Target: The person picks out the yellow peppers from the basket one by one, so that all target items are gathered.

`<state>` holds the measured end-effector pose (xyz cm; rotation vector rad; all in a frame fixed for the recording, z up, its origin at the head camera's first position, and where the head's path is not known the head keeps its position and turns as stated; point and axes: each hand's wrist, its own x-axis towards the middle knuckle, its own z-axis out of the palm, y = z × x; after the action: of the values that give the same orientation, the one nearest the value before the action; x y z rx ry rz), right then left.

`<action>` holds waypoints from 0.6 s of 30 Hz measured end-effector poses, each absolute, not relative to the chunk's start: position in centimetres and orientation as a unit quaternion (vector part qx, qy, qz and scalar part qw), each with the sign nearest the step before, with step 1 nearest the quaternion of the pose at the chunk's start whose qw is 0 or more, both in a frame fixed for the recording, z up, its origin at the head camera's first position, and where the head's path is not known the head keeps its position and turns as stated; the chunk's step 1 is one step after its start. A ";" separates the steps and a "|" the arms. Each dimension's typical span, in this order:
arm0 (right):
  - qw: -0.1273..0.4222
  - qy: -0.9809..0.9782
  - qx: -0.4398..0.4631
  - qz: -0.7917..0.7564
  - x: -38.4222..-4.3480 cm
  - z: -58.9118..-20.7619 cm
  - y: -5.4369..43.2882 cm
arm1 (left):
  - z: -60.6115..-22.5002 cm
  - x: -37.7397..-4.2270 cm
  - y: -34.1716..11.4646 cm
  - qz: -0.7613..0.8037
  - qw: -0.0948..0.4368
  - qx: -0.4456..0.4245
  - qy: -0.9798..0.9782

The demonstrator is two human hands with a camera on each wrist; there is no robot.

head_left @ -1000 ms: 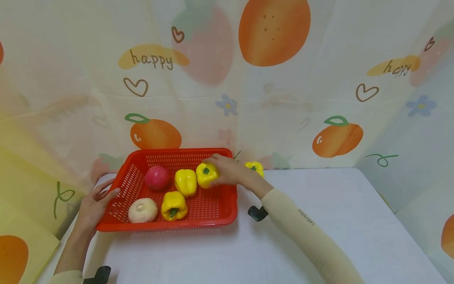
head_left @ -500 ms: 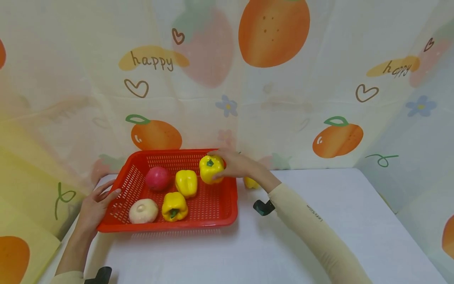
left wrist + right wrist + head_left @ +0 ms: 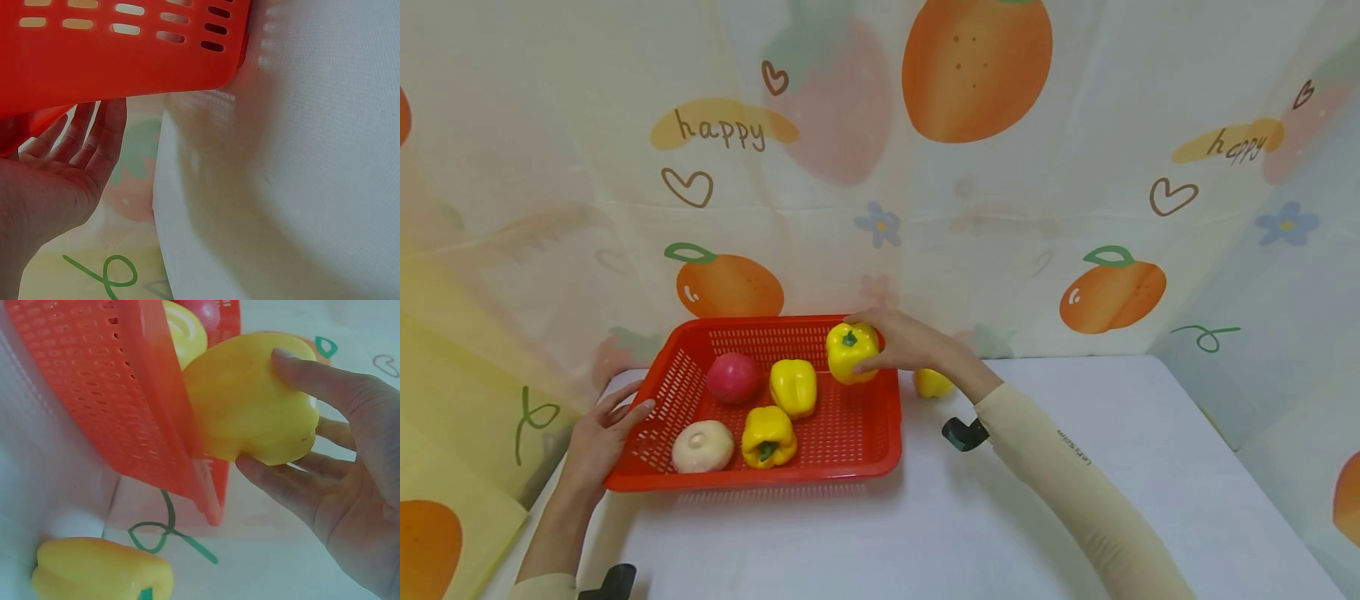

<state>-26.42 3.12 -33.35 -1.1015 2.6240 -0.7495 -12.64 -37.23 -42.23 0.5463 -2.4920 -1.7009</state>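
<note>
My right hand (image 3: pixel 906 340) grips a yellow bell pepper (image 3: pixel 851 354) over the back right corner of the red plastic basket (image 3: pixel 842 477). In the right wrist view, the held bell pepper (image 3: pixel 250 400) overlaps the basket rim, with thumb and fingers around its end. At the basket's left end, my left hand (image 3: pixel 601 433) holds the rim; the left wrist view shows its fingers (image 3: pixel 107 134) reaching up along the outside, their tips hidden by the red wall. Inside the basket lie two more yellow bell peppers, one (image 3: pixel 793 387) behind the other (image 3: pixel 769 437).
A round pink-red item (image 3: pixel 733 377) and a pale, flattened round vegetable (image 3: pixel 703 446) also lie in the basket. Another yellow bell pepper (image 3: pixel 932 383) rests on the white table (image 3: pixel 1075 467) right of the basket, partly behind the right forearm. A printed curtain (image 3: pixel 985 233) rises behind.
My right hand has moved right and slightly up in the head view, carrying the yellow bell pepper towards the basket's back right corner. The left hand and basket have stayed put.
</note>
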 end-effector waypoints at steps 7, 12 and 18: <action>0.095 0.886 -0.376 -0.254 -26.4 -32.8 3.9 | -42.4 -12.7 -37.3 -0.553 0.035 0.179 -0.813; 0.105 0.879 -0.376 -0.274 -26.3 -32.2 4.9 | -42.3 -12.7 -37.3 -0.560 0.035 0.177 -0.808; 0.116 0.880 -0.359 -0.289 -26.3 -31.5 6.6 | -42.3 -12.7 -37.4 -0.562 0.036 0.178 -0.807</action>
<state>-26.26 6.59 -31.51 -1.0514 2.5778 -0.8456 -12.69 -37.36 -42.34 0.5462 -2.4785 -1.7276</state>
